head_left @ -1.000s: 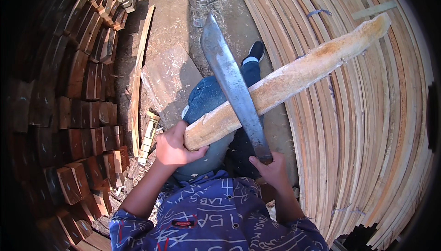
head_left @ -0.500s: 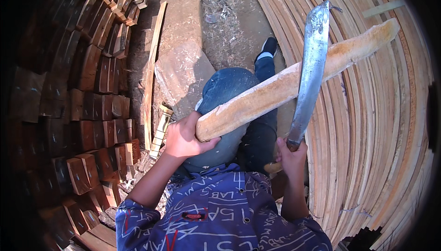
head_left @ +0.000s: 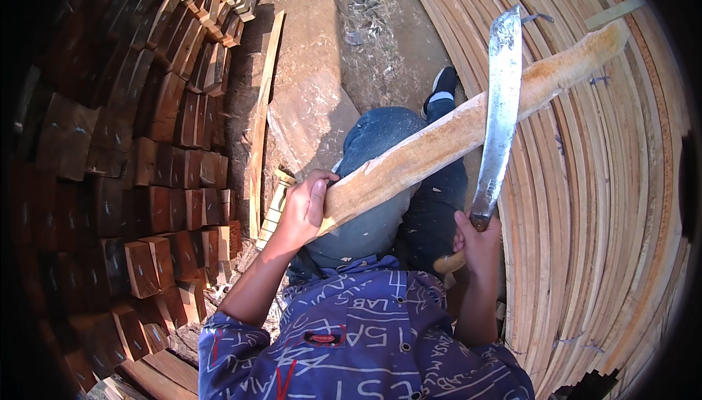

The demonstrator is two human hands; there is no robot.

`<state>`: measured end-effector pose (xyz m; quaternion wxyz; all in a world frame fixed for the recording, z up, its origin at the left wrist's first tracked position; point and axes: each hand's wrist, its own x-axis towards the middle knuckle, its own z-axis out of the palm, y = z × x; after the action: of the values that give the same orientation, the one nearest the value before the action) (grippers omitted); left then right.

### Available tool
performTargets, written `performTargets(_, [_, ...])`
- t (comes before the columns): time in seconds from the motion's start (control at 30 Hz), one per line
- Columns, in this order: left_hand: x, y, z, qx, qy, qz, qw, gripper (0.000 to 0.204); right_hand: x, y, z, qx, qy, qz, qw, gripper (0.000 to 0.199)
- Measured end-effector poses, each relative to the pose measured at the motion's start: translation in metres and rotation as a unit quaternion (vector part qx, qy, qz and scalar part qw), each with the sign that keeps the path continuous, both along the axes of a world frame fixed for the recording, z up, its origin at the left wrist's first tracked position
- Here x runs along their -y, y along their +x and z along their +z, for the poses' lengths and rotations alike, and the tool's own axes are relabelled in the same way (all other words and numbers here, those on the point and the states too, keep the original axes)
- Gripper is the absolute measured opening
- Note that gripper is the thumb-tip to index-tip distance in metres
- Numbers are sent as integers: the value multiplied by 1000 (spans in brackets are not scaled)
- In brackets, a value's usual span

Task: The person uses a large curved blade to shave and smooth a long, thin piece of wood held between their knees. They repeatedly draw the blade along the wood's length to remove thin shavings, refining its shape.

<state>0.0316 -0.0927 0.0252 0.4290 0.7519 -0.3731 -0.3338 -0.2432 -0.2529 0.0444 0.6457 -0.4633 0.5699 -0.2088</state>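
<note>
My left hand (head_left: 304, 208) is closed on the near end of a long, pale, rough-faced piece of wood (head_left: 413, 157), its thumb lying along the side. The wood slants up to the right across my thigh. A machete (head_left: 502, 100) with a broad, scuffed steel blade is in my right hand (head_left: 480, 245), which wraps its wooden handle. The blade stands nearly upright and crosses over the wood's far half in view; whether the two touch I cannot tell. Part of the machete's handle is hidden by my fingers.
Stacked reddish-brown wood blocks (head_left: 150, 217) line the left side. Long, thin boards (head_left: 570, 217) are piled on the right. A narrow strip of wood (head_left: 267, 122) and a flat slab (head_left: 311, 118) lie on the ground, with shavings (head_left: 376, 42) beyond.
My left hand has turned on the wood's end, its thumb coming from underneath to the upper side. The machete's blade is slightly more upright. The whole view has shifted a little.
</note>
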Motion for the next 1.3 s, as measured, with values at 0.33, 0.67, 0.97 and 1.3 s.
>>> performTargets(0.33, [-17, 3, -25, -87, -53, -8, 995, 38, 1, 5, 4, 4, 4, -5, 1000, 21])
performTargets(0.67, [-8, 4, -30, -77, -144, 132, 978, 13, 2, -3, -1, 46, 23, 9, 999, 20])
performTargets(0.97, [-8, -6, 4, 189, -66, -44, 979, 67, -1, -3, -6, 47, 16, 4, 999, 19])
performTargets(1.3, [-8, -13, 21, 273, -7, -68, 960, 75, -6, -7, -10, -4, -16, -1, 1000, 19])
